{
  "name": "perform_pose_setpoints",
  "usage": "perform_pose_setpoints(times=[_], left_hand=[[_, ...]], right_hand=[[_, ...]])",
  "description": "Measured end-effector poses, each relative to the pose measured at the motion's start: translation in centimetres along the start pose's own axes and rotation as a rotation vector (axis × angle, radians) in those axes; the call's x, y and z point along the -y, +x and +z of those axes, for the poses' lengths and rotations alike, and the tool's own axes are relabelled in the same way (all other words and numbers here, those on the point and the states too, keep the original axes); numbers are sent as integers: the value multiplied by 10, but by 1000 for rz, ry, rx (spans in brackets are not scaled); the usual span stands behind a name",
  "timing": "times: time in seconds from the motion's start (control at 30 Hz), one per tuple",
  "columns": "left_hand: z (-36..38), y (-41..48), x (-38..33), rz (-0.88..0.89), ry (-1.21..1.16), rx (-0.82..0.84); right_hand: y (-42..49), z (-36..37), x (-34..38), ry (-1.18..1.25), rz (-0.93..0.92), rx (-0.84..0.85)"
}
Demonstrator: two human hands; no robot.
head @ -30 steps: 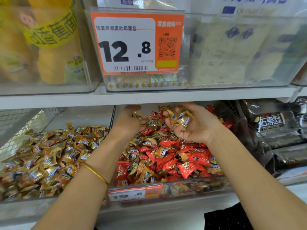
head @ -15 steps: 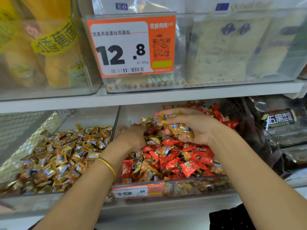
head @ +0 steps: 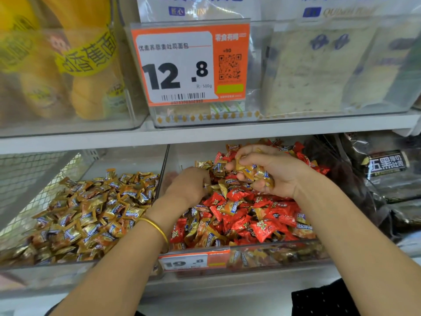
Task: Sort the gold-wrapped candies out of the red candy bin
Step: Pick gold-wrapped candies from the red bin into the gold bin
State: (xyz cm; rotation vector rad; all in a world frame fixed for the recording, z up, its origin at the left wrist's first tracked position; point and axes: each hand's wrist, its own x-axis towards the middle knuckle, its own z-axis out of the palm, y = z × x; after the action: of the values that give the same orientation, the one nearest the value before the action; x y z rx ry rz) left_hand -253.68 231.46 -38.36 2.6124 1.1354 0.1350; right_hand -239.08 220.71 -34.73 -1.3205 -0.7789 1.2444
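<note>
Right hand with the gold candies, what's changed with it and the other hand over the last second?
The right hand turned from palm-up to palm-down, closing round its bunch of gold-wrapped candies. The left hand moved down into the red candy bin, fingers among the wrappers. The gold candy bin and price tags look unchanged.

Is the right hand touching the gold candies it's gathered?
Touching. The head view shows the right hand with fingers curled around a clutch of gold candies.

Gold-wrapped candies (head: pixel 91 215) and red candies (head: pixel 262 226) wear glossy, crinkled foil (shiny plastic film, seemingly); bins (head: pixel 273 254) are clear plastic.
</note>
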Motion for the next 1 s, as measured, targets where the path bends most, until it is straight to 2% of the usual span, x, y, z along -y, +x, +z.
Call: perform_pose_setpoints(times=[0.13, 0.27, 0.43, 0.57, 0.67, 0.8, 0.9, 1.0], left_hand=[[-8, -3, 4, -64, -295, -92], [-9, -6, 5, -123, -571, -83], [-12, -8, 1, -168, -851, -104], [-22, -17, -1, -145, -985, -90], [-36, -31, 2, -129, -1119, -21], [-55, -58, 20, -134, -1310, 77], [-66, -80, 48, -156, -1341, 141], [-71, -100, 79, -232, -1321, 102]], right_hand=[[-2, 0, 1, -264, -113, -105], [-1, 6, -3, -632, -227, -200], [8, 9, -7, -809, -334, -236], [8, 10, -4, -581, -254, -258], [6, 18, -2, -278, -146, -164], [-2, 40, 3, 9, 25, 40], [-5, 66, 2, 144, 131, 136], [-3, 99, -3, 202, 235, 195]])
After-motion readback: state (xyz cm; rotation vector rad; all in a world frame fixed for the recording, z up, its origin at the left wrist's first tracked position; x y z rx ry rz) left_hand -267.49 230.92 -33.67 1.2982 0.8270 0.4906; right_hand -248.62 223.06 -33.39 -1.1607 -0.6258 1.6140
